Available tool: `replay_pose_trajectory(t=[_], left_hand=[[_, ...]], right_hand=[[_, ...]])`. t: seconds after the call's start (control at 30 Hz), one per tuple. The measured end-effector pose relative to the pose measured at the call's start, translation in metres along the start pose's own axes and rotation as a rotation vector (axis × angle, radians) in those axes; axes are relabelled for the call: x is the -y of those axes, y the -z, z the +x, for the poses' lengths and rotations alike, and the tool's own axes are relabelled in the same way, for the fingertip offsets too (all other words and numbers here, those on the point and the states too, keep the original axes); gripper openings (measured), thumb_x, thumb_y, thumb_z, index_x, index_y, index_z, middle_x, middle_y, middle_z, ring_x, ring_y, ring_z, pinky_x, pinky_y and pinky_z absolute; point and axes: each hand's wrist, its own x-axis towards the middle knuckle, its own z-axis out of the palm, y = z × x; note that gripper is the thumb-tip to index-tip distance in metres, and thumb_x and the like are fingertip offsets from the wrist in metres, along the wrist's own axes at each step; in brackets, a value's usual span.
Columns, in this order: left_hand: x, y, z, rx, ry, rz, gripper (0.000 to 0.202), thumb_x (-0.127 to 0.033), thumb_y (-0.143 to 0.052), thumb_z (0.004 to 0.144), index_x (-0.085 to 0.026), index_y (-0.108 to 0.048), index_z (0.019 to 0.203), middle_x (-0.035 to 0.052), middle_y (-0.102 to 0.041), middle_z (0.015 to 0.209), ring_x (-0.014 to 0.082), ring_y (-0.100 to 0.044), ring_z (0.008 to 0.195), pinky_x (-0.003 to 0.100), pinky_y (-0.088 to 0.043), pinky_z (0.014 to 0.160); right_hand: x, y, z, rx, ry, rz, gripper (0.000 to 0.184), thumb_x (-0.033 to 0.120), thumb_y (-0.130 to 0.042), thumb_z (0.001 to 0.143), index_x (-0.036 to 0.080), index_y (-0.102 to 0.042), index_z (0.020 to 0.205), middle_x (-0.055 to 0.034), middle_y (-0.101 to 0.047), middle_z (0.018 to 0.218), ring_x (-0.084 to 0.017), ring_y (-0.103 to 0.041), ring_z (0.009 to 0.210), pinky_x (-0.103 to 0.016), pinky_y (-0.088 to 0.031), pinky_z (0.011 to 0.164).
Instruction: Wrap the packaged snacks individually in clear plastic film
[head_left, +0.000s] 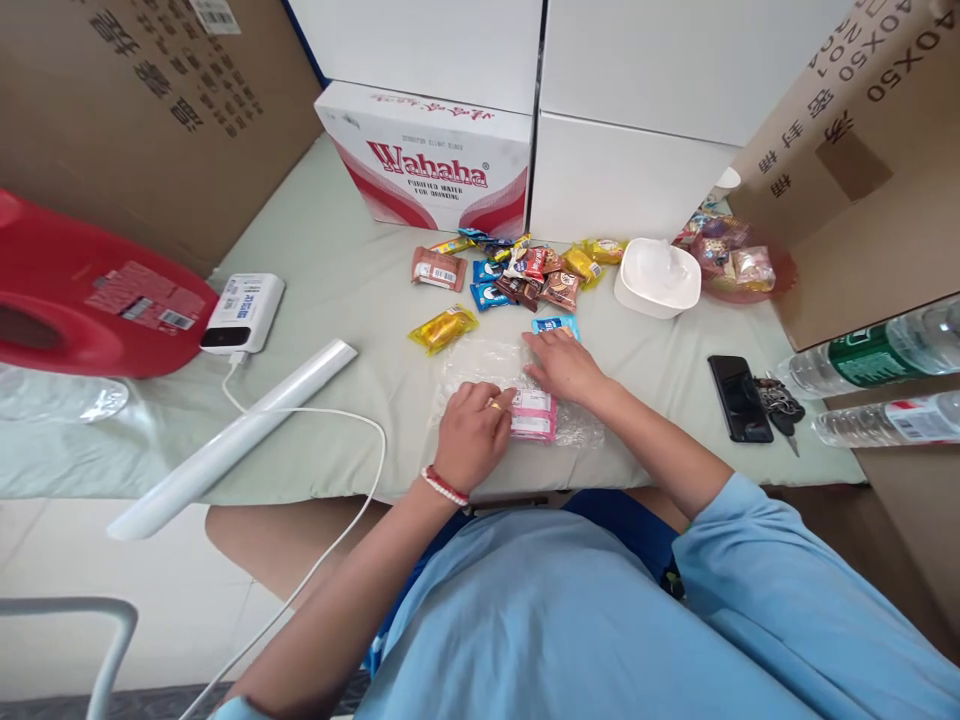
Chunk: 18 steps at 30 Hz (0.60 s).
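A pink and white packet (pixel 533 415) lies on a crinkled sheet of clear plastic wrap (pixel 480 362) near the table's front edge. My left hand (pixel 474 430) rests over the wrap at the packet's left end, its fingers bent but apart from the thumb; the fingertips are partly hidden. Just above the packet, my right hand (pixel 564 366) lies palm down with fingers stretched out over the wrap. Beyond its fingers is a blue snack packet (pixel 556 326), partly covered by the hand. A yellow-wrapped snack (pixel 443 329) sits beyond the wrap, to the left.
Several wrapped snacks (pixel 525 275) are piled before a Wahaha carton (pixel 435 160). A white plastic bowl (pixel 637 290) stands at their right. Phone (pixel 740 398), keys (pixel 780 405) and water bottles (pixel 892 418) lie right; a white tube (pixel 240 435), cable (pixel 337 411) and red jug (pixel 97 290) are left.
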Motion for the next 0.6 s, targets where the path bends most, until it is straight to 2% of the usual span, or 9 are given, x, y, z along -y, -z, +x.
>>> replay_pose_trajectory(t=[0.07,0.17,0.23,0.3,0.37,0.43,0.5,0.6], left_hand=[[-0.006,-0.013,0.002,0.104,0.071,0.069,0.031,-0.02,-0.051,0.099,-0.022,-0.074,0.119,0.0108,-0.065,0.099,0.0268,-0.053,0.093,0.041,-0.046,0.082],[-0.006,-0.02,0.004,0.21,0.121,0.136,0.034,-0.021,-0.049,0.101,-0.023,-0.073,0.125,0.0102,-0.062,0.093,0.0276,-0.051,0.09,0.041,-0.044,0.08],[-0.007,-0.019,0.005,0.246,0.122,0.166,0.036,-0.023,-0.046,0.103,-0.023,-0.072,0.128,0.0103,-0.063,0.093,0.0281,-0.051,0.092,0.041,-0.042,0.08],[-0.009,-0.017,0.006,0.269,0.123,0.197,0.035,-0.024,-0.046,0.104,-0.023,-0.071,0.128,0.0106,-0.064,0.093,0.0287,-0.052,0.095,0.041,-0.041,0.08],[-0.012,-0.014,0.006,0.286,0.122,0.22,0.034,-0.025,-0.046,0.104,-0.023,-0.071,0.126,0.0111,-0.065,0.095,0.0291,-0.054,0.098,0.041,-0.041,0.08],[-0.015,-0.013,0.007,0.297,0.118,0.235,0.033,-0.025,-0.045,0.105,-0.022,-0.071,0.126,0.0114,-0.066,0.096,0.0292,-0.055,0.1,0.041,-0.041,0.08],[-0.017,-0.013,0.007,0.299,0.116,0.237,0.034,-0.025,-0.044,0.105,-0.021,-0.07,0.127,0.0115,-0.067,0.096,0.0294,-0.056,0.1,0.042,-0.041,0.08],[-0.017,-0.015,0.005,0.281,0.12,0.198,0.033,-0.024,-0.044,0.105,-0.019,-0.072,0.122,0.0117,-0.068,0.093,0.0294,-0.057,0.098,0.042,-0.043,0.08]], right_hand=[[0.003,-0.008,0.018,0.029,-0.047,-0.009,0.055,0.035,-0.067,0.095,0.009,-0.058,0.143,-0.0217,-0.066,0.131,-0.037,-0.051,0.128,-0.046,-0.041,0.104],[0.0,-0.008,0.036,0.134,-0.103,0.066,0.029,0.03,-0.07,0.091,0.014,-0.073,0.116,-0.0152,-0.074,0.107,-0.032,-0.059,0.11,-0.038,-0.042,0.092],[-0.004,-0.003,0.041,0.156,-0.073,0.12,0.017,0.027,-0.07,0.09,0.018,-0.077,0.103,-0.0097,-0.074,0.099,-0.026,-0.061,0.102,-0.033,-0.041,0.088],[-0.008,0.003,0.04,0.102,0.007,0.178,0.012,0.026,-0.071,0.088,0.018,-0.077,0.095,-0.0086,-0.072,0.103,-0.024,-0.059,0.101,-0.031,-0.04,0.089],[-0.01,0.009,0.034,0.043,0.107,0.259,0.01,0.023,-0.071,0.087,0.016,-0.075,0.093,-0.0089,-0.069,0.104,-0.021,-0.059,0.098,-0.03,-0.04,0.087],[-0.008,0.013,0.021,0.033,0.189,0.306,0.008,0.021,-0.067,0.089,0.016,-0.072,0.094,-0.0066,-0.067,0.095,-0.018,-0.058,0.087,-0.027,-0.039,0.08],[-0.003,0.015,0.004,0.022,0.236,0.283,0.012,0.02,-0.06,0.094,0.017,-0.071,0.098,-0.0043,-0.066,0.088,-0.017,-0.057,0.08,-0.026,-0.037,0.074],[0.009,0.009,-0.026,-0.02,0.28,0.196,0.021,0.019,-0.054,0.098,0.019,-0.072,0.108,-0.0052,-0.066,0.093,-0.018,-0.058,0.083,-0.027,-0.037,0.072]])
